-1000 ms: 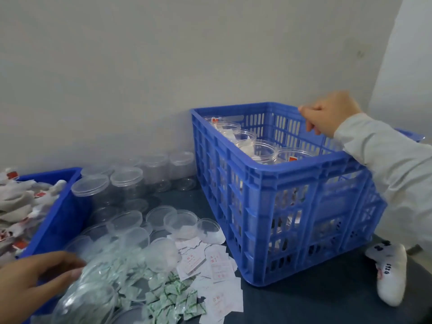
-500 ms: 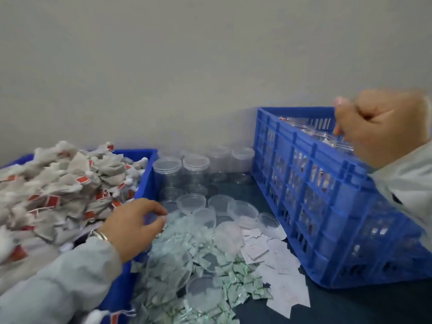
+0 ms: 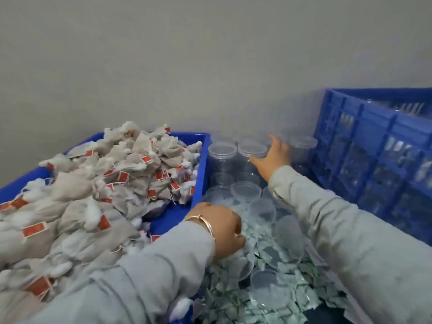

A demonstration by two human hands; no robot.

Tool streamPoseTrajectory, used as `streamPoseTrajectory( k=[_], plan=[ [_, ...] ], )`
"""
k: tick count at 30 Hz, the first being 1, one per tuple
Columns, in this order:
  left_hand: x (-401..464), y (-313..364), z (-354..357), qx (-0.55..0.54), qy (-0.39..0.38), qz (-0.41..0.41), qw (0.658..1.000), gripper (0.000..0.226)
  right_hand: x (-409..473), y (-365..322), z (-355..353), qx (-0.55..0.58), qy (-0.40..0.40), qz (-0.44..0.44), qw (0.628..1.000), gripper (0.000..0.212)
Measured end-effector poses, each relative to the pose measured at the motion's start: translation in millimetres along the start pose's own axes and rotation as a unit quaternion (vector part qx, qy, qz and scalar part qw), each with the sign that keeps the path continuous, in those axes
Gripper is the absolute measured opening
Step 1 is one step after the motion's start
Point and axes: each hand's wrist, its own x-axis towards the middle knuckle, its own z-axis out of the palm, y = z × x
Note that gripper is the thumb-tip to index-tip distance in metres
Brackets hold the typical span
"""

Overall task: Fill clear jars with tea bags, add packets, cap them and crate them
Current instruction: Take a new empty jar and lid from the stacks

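Change: view has swung left since 1 s ago; right hand (image 3: 277, 152) has left the crate (image 3: 374, 146) rim and now reaches to the empty jars (image 3: 236, 160) by the wall. Left hand (image 3: 225, 230) has come in from frame edge and is down in the packets (image 3: 268, 288).
Meaning: prob. last jar is crated, new cycle starting w/ fetching an empty jar and a packet at once. A judgement only.
Crate: far right, blue, capped jars dimly seen thru its slats and over the rim.
Bin (image 3: 201, 164): left, blue, heaped w/ tea bags (image 3: 105, 183); its wall just beside the jars.
Jars: upright in rows at back, btwn bin and crate; clear, empty.
Lids (image 3: 245, 190): loose, scattered in front of jars, some over the packets.
Packets: green-white pile, near centre, under left hand.
Right hand: fingers spread wide, straight; thumb by rim of a front-row jar, fingers past it toward one further back. Touching or not: can't tell, blurred. Nothing held.
Left hand: palm down, fingers curled into the pile; tips hidden, so can't tell if a packet is pinched.
Sleeves: grey, both arms; bracelet (image 3: 203, 222) on left wrist.
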Motion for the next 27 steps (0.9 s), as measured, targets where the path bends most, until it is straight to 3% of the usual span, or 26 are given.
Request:
streamPoseTrajectory(
  k=[4,8,19,27],
  plan=[
    [2.5,-0.7,0.1,0.019,-0.022,-0.002,1.000,0.034,29.4,30.4,37.0,0.033,-0.018,0.155,0.987,0.107],
    [4.8,-1.5,1.5,0.021,-0.014,0.003,1.000,0.035,43.2,47.9,64.4,0.077,-0.026,0.210,0.974,0.119],
    [8.7,-4.2,6.6,0.026,-0.020,0.015,0.999,0.035,67.2,52.1,73.4,0.081,-0.022,0.210,0.974,0.105],
    [6.6,-6.2,5.5,-0.011,0.008,0.015,1.000,0.032,39.3,28.1,31.8,0.199,0.134,0.090,0.967,0.084]
  ],
)
